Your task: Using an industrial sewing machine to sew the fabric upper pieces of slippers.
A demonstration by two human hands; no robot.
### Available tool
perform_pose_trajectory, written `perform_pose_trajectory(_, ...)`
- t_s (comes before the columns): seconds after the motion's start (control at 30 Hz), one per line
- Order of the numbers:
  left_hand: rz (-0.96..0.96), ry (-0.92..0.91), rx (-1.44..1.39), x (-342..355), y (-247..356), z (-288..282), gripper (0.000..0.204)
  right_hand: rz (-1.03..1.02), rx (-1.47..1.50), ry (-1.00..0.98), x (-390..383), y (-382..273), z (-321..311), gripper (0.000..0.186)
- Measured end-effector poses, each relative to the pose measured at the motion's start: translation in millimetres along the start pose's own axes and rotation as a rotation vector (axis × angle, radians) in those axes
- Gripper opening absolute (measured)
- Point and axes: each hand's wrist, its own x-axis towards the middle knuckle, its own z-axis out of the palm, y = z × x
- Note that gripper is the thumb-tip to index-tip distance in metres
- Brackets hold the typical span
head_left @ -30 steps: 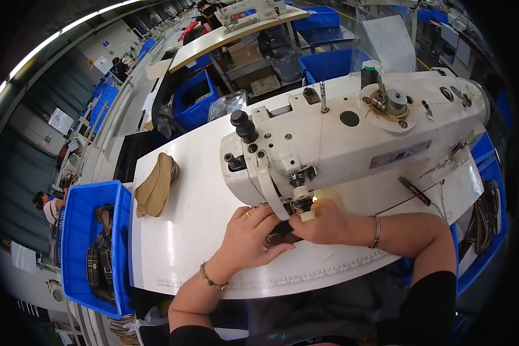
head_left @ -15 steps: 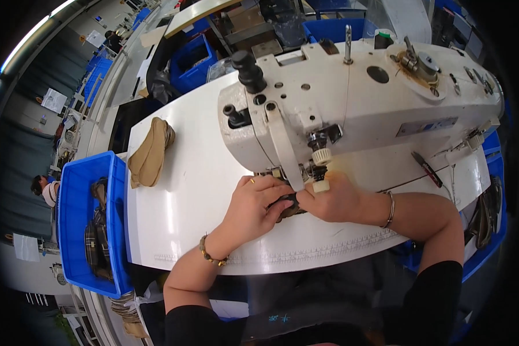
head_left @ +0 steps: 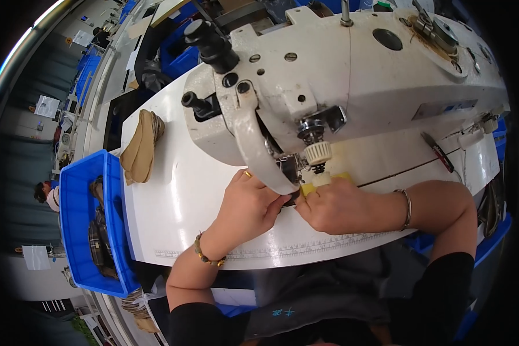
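Observation:
My left hand [head_left: 249, 210] is at the needle area of a white industrial sewing machine [head_left: 369, 86], its fingers bent and its thumb pressed on a small dark piece [head_left: 288, 203], largely hidden. My right hand [head_left: 337, 209] is just beside it, fingers curled in at the same piece below the cream knob [head_left: 317, 153]. A yellow part [head_left: 343, 176] shows behind my right knuckles. A stack of tan cut pieces [head_left: 139, 147] lies on the white table [head_left: 173, 236] to the left, and a red-and-black handled tool [head_left: 438, 153] lies to the right.
A blue bin [head_left: 70, 219] with dark plaid pieces adjoins the table's left edge; another blue bin [head_left: 496, 242] is at the right. A stack of pieces [head_left: 141, 311] is below left. A co-worker [head_left: 49, 196] is at a bench far left, with other workstations behind.
The view has closed in on the machine head. My hands stay at the needle area; my left thumb and right fingers have shifted slightly around the piece, and more of the yellow part shows.

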Motion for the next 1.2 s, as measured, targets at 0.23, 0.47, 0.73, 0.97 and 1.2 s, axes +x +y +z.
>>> perform_pose_trajectory(0.23, 0.047, 0.027, 0.114, 4.6, 2.3, 2.1, 0.022, 0.029, 0.044, -0.004, -0.9, 0.4, -0.4, 0.008)
perform_pose_trajectory(0.47, 0.054, 0.149, 0.126, 16.1, -18.1, 8.1, 0.015, 0.095, -0.041, -0.040, -2.3, 17.3, 16.1, 0.008)
perform_pose_trajectory(0.73, -0.009, 0.136, 0.070, 18.3, -25.9, 9.5, 0.014, 0.101, -0.058, 0.063, -2.5, 27.8, 27.5, 0.008)
perform_pose_trajectory(0.97, -0.091, 0.093, -0.086, 16.3, -31.9, 9.6, 0.018, 0.289, 0.115, 0.142, -3.0, 30.8, 25.8, 0.011)
perform_pose_trajectory(1.2, -0.131, 0.100, -0.081, 19.2, -24.4, 7.6, 0.016, 0.284, 0.121, 0.181, -5.5, 37.2, 37.6, 0.012)
